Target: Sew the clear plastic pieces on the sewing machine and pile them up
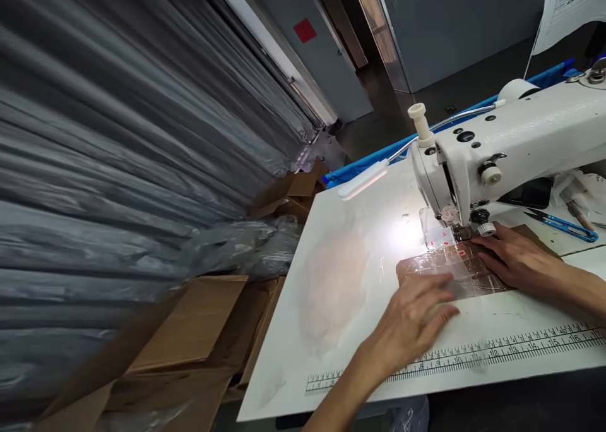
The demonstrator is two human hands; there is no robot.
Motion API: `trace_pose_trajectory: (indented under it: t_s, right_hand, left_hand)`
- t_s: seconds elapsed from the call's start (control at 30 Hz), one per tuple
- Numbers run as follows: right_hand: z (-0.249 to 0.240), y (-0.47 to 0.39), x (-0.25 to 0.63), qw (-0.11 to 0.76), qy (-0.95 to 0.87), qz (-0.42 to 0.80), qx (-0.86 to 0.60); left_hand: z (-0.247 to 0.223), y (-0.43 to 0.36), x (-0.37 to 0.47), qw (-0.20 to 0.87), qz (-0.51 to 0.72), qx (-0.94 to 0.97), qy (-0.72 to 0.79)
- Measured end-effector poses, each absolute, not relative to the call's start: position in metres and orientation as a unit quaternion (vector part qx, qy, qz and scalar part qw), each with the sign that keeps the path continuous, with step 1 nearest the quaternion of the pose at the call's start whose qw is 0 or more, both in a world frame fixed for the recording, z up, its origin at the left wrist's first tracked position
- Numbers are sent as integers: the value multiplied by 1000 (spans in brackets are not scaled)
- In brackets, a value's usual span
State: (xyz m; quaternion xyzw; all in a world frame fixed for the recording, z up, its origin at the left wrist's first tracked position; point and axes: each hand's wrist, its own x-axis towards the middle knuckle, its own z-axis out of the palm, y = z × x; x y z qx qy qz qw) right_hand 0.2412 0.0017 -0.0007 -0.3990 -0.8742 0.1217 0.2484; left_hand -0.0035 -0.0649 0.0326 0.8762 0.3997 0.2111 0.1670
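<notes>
A flat brown piece with a clear, shiny plastic layer [454, 280] and small red marks lies on the sewing table under the needle area of a white sewing machine [516, 135]. My left hand [411, 315] is at the near left edge of this piece, its fingers stretched and apart, slightly blurred. Whether its fingertips touch the plastic I cannot tell. My right hand [525, 258] lies flat on the right part of the piece, fingers extended beside the presser foot [461, 233]. A clear guard partly covers the needle area.
Blue thread snips [563, 223] lie right of the machine head. A lit lamp [363, 180] stands over the white table [284, 356], which has a printed ruler [473, 356] along its front. Open cardboard boxes [189, 324] and a grey curtain [118, 135] are at the left.
</notes>
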Motion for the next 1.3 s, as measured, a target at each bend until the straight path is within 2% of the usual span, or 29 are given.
trace_pose_trajectory:
  t_s: [0.17,0.3,0.43,0.53,0.63,0.7,0.77,0.87,0.97,1.03,1.17,1.3]
  right_hand:
    - [5,1,240,245,-871,138,-404]
    - [5,1,240,232,-870,150,-409]
    - [11,0,240,238,-851,202,-422]
    - [27,-3,240,222,-812,343,-416]
    - [47,-9,238,115,-745,577,-315]
    - [54,-16,234,77,-694,676,-236]
    - [54,-22,228,94,-654,723,-200]
    - [45,-23,222,121,-629,731,-235]
    - [38,-14,223,98,-652,681,-320]
    - [39,-6,224,98,-677,637,-355]
    - [47,3,218,157,-709,575,-377]
    - [50,0,205,182,-676,642,-314]
  left_hand:
    - [25,-32,-24,121,219,814,524]
    - [16,-21,-26,165,229,797,534]
    - [25,-26,-22,230,288,744,557]
    - [45,-39,-15,393,326,626,590]
    - [63,-58,0,566,303,538,545]
    - [70,-68,12,626,272,525,508]
    - [73,-72,18,616,272,549,495]
    - [77,-61,12,511,330,598,521]
    - [80,-41,-2,441,391,583,559]
    - [80,-32,-6,456,404,556,566]
    - [76,-31,2,542,364,520,550]
    - [74,-39,12,594,310,523,527]
